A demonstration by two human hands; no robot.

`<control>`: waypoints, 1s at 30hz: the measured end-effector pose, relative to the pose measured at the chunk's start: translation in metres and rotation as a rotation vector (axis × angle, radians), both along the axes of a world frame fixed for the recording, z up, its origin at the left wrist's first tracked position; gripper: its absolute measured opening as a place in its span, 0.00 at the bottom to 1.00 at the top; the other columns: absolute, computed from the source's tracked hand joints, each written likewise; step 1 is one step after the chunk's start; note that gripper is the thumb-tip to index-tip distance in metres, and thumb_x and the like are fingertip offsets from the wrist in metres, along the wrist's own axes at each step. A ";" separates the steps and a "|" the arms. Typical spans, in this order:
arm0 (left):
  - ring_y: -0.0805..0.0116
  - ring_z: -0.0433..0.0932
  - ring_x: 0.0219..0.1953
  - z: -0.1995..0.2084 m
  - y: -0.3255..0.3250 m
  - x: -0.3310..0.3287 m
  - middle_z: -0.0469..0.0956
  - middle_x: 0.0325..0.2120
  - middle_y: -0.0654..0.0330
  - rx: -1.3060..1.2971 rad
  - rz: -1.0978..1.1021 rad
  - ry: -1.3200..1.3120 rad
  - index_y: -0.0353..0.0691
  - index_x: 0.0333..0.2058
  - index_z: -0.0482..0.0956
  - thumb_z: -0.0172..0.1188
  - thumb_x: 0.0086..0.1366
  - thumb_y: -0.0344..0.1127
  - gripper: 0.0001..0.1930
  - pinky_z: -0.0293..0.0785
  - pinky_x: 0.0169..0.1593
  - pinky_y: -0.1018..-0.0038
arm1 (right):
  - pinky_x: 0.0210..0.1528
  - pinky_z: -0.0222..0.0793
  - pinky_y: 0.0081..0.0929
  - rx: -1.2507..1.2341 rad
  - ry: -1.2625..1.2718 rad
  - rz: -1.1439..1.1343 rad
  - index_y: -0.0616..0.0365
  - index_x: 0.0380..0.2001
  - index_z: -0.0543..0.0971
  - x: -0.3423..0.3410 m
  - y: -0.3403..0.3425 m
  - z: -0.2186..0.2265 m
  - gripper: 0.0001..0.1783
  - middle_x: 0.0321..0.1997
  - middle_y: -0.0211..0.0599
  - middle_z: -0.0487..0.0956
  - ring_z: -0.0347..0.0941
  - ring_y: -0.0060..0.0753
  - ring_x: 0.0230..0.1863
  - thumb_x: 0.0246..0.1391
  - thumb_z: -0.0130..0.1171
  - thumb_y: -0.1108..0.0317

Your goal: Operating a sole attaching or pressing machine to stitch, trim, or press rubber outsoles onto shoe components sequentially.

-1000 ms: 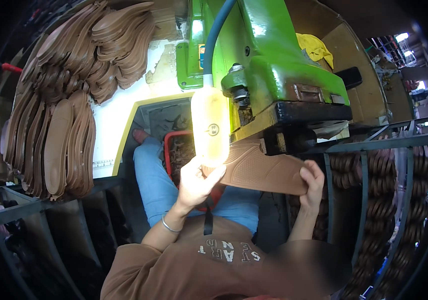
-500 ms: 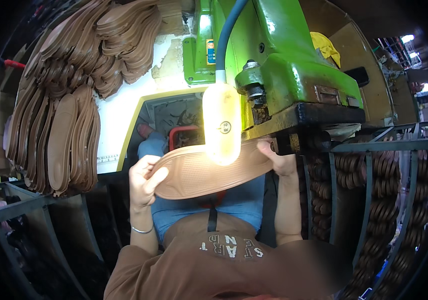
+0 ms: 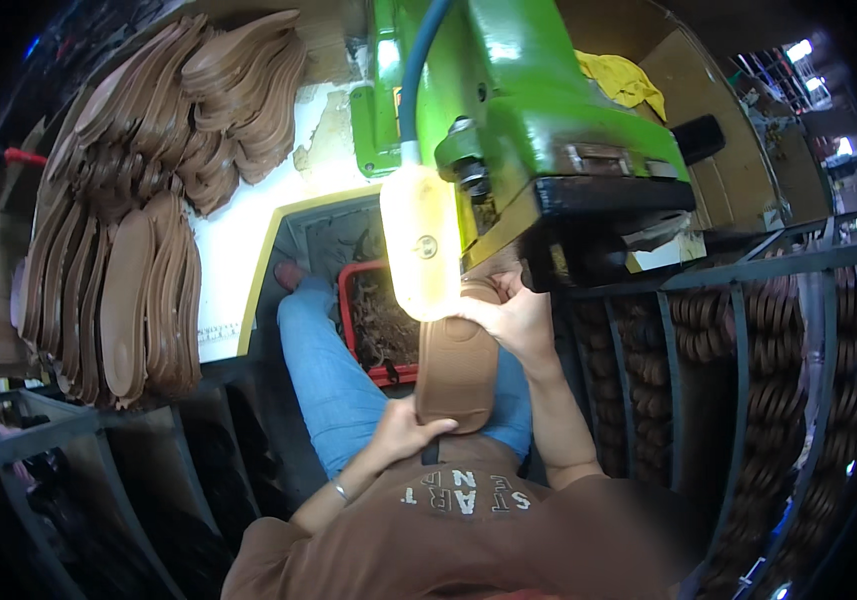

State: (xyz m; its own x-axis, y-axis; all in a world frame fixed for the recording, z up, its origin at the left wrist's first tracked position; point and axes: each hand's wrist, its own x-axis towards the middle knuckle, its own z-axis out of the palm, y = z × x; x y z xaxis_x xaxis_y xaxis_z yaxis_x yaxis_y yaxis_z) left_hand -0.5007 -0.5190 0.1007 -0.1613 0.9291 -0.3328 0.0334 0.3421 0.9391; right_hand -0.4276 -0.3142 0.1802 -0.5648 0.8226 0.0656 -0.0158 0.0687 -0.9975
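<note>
A brown shoe sole points lengthwise toward my body, over my lap and close to the green machine. Its near end is pinched by my left hand, thumb on the upper face. My right hand grips the far end beside the machine's dark lower head, the thumb lying across the sole. A glowing lamp on a blue flexible arm covers a little of the sole's far left edge. The fingers beneath the sole are hidden.
Stacks of brown soles stand on the white worktable at left. A red bin with brown scraps sits below the cut-out. Metal racks flank me, with many soles on the right. A yellow cloth lies behind the machine.
The sole has swung from crosswise to lengthwise. My left hand has come down toward my body, and my right hand has shifted left. More of the red bin shows.
</note>
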 end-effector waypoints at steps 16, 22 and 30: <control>0.48 0.60 0.57 0.082 -0.086 -0.227 0.64 0.55 0.48 -0.452 1.068 1.705 0.46 0.52 0.73 0.61 0.56 0.55 0.29 0.59 0.57 0.55 | 0.32 0.79 0.34 -0.368 0.858 -0.407 0.52 0.63 0.43 0.000 0.127 0.013 0.36 0.53 0.55 0.62 0.76 0.47 0.31 0.57 0.47 0.75; 0.49 0.64 0.53 0.103 -0.097 -0.248 0.67 0.49 0.48 -0.365 1.114 1.551 0.43 0.47 0.77 0.64 0.53 0.53 0.27 0.62 0.55 0.58 | 0.47 0.74 0.44 -0.632 1.109 -0.485 0.45 0.63 0.35 -0.108 0.155 -0.031 0.39 0.61 0.49 0.50 0.70 0.50 0.43 0.58 0.44 0.79; 0.64 0.69 0.49 0.133 -0.083 -0.216 0.70 0.45 0.52 0.368 1.177 1.328 0.30 0.47 0.70 0.67 0.53 0.29 0.24 0.66 0.54 0.69 | 0.55 0.70 0.46 -0.722 1.188 -0.682 0.44 0.64 0.37 -0.093 0.181 -0.037 0.40 0.63 0.54 0.46 0.61 0.55 0.56 0.58 0.42 0.82</control>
State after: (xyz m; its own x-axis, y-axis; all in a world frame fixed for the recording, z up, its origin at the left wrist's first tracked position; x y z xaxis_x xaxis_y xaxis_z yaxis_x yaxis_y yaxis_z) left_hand -0.7168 -0.6024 0.2341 -0.6755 0.1344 0.7250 0.6627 0.5419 0.5169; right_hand -0.5203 -0.1329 0.1433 0.0049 0.9469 -0.3216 -0.9629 -0.0823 -0.2571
